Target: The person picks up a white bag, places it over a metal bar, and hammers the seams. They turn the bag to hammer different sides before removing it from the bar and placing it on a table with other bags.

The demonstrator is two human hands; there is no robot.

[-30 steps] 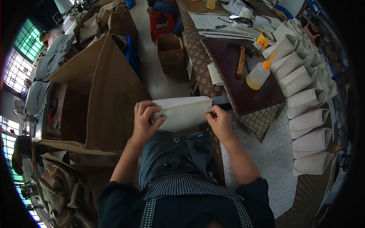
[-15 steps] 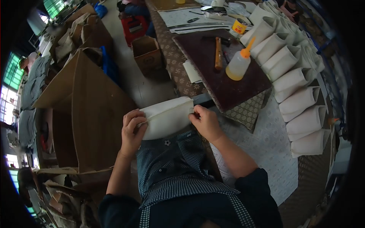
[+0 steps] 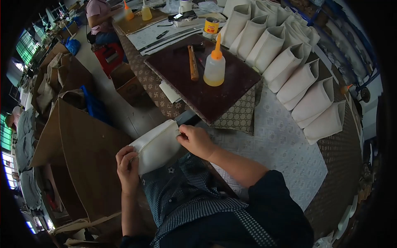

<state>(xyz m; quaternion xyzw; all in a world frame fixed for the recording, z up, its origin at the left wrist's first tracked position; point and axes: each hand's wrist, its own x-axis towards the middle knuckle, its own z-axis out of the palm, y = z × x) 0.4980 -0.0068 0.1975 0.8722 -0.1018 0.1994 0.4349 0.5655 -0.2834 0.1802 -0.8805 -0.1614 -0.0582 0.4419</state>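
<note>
A white, leather-like sewn piece (image 3: 159, 144) with a seam along its length lies across my lap, over the checked apron (image 3: 178, 180). My left hand (image 3: 128, 168) is closed on its left end, fingers bent over the edge. At its right end, my right hand (image 3: 195, 140) pinches the edge between thumb and fingers. The fingertips hide part of both ends. Just beyond my right hand is the corner of a dark board (image 3: 165, 70), bearing a hammer (image 3: 192, 64) and an orange-tipped squeeze bottle (image 3: 215, 68) of yellowish liquid.
Similar white pieces (image 3: 285, 68) stand in rows along the table's right side. A yellow can (image 3: 211, 25) stands behind the board. Cardboard boxes (image 3: 89, 157) fill the left floor. A co-worker (image 3: 101, 18) sits at the far table end by a red stool (image 3: 108, 58).
The head view has turned, so the table and its items appear further left and the co-worker shows more fully. Both hands still hold the ends of the white piece.
</note>
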